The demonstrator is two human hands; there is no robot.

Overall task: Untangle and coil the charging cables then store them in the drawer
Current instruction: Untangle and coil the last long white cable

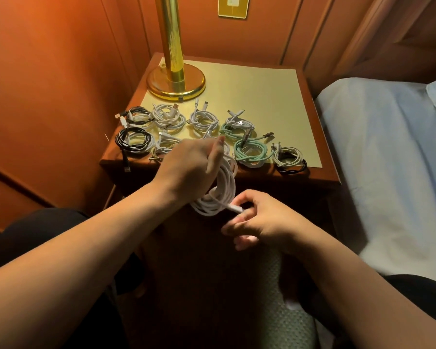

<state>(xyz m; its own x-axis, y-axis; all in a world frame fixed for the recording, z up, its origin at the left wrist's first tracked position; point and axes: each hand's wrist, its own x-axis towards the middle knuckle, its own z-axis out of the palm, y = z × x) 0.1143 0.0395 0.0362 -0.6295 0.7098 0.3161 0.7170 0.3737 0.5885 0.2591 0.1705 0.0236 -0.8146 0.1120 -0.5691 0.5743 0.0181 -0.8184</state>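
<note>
Left hand (pixel 189 162) wrapped around a white cable coil (pixel 220 192), loops hanging off the fingers, held out in front of the near edge of the nightstand (pixel 310 132). Right hand (pixel 259 217) just below and to the right, pinching the coil's white plug end (pixel 234 207) between thumb and fingertips. Up on the nightstand top: two rows of already-coiled cables, packed close. Black coil (pixel 132 142) near left, more white coils (pixel 168 117) along the far row, a mint green coil (pixel 251 151) toward the right, a mixed white and black coil (pixel 290 158) at the near right. Brass lamp base (pixel 176 83) in the far left corner. Bed (pixel 388 152) with pale sheets off to the right. Can't make out a drawer from this angle.
</note>
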